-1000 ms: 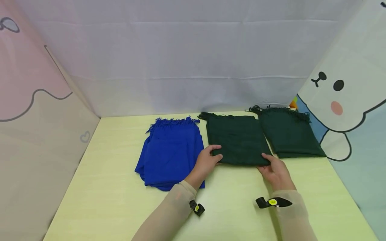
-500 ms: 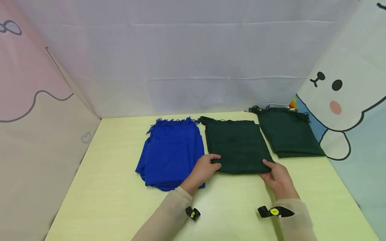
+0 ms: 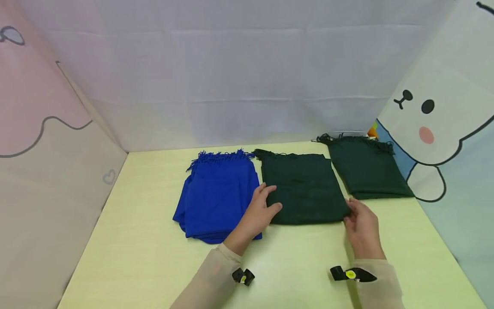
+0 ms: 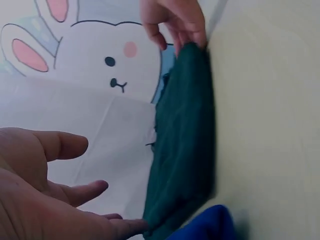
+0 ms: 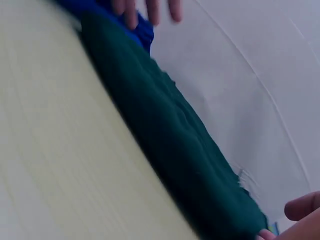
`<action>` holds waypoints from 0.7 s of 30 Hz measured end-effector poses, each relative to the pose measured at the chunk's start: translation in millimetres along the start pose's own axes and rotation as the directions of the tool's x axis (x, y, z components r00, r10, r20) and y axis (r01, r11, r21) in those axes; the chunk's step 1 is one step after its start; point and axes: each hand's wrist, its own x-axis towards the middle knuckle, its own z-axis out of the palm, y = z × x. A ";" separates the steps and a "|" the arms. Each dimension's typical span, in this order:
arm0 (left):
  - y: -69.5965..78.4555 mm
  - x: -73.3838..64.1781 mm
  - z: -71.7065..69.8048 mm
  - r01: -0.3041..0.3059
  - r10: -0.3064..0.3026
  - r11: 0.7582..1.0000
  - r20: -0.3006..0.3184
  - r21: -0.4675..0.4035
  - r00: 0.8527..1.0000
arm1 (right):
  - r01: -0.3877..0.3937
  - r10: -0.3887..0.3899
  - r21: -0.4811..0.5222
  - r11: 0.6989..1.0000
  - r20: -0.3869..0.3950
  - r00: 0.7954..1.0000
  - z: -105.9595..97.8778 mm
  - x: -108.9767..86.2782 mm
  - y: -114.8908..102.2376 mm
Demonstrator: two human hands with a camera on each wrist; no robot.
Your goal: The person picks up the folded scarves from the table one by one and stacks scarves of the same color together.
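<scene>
A folded dark green fringed scarf (image 3: 302, 189) lies flat in the middle of the head view, its fringe at the back left. My left hand (image 3: 257, 212) is at its front left corner, thumb and fingers spread apart; the left wrist view shows the fingers (image 4: 75, 192) straight, not closed on the cloth. At the front right corner, my right hand (image 3: 362, 225) touches the scarf's edge with its fingertips, the thumb (image 5: 302, 206) standing away from the cloth in the right wrist view. A folded blue fringed scarf (image 3: 216, 201) lies just left, close by my left hand.
A second folded dark green scarf (image 3: 370, 171) lies at the back right, near the patterned side cloth (image 3: 455, 128). The pale yellow table (image 3: 146, 266) meets a white cloth backdrop (image 3: 247, 77) behind the scarves.
Both hands first drew the middle green scarf toward the front, holding its front corners. Since then they have loosened: the left fingers spread, the right hand shifted outward to the edge.
</scene>
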 end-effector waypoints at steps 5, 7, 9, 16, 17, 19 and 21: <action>9.9 -2.5 -5.9 -0.041 0.042 0.997 0.011 -0.059 0.999 | 0.169 -0.162 0.066 0.983 -0.099 0.982 -4.3 -3.7 -11.8; 10.8 -2.9 -5.4 -0.029 0.031 0.996 0.026 -0.083 0.999 | 0.181 -0.171 0.082 0.980 -0.116 0.978 -7.0 -3.4 -14.7; 11.6 -2.4 -3.6 -0.013 0.017 0.994 0.039 -0.110 0.999 | 0.189 -0.178 0.079 0.979 -0.128 0.976 -9.5 -2.5 -15.9; 19.0 13.2 14.6 -0.018 0.035 0.970 0.067 -0.243 0.997 | 0.198 -0.191 0.022 0.980 -0.182 0.965 -18.6 -0.1 -19.8; 21.3 17.2 18.8 -0.015 0.036 0.960 0.072 -0.280 0.997 | 0.200 -0.192 0.022 0.980 -0.196 0.962 -19.8 0.0 -21.1; 25.5 25.2 28.8 0.016 0.027 0.920 0.102 -0.390 0.994 | 0.209 -0.198 0.032 0.977 -0.216 0.956 -22.0 -0.3 -24.0; 27.5 32.8 39.3 0.062 0.020 0.863 0.157 -0.502 0.987 | 0.210 -0.194 0.053 0.976 -0.222 0.955 -24.2 -0.9 -26.6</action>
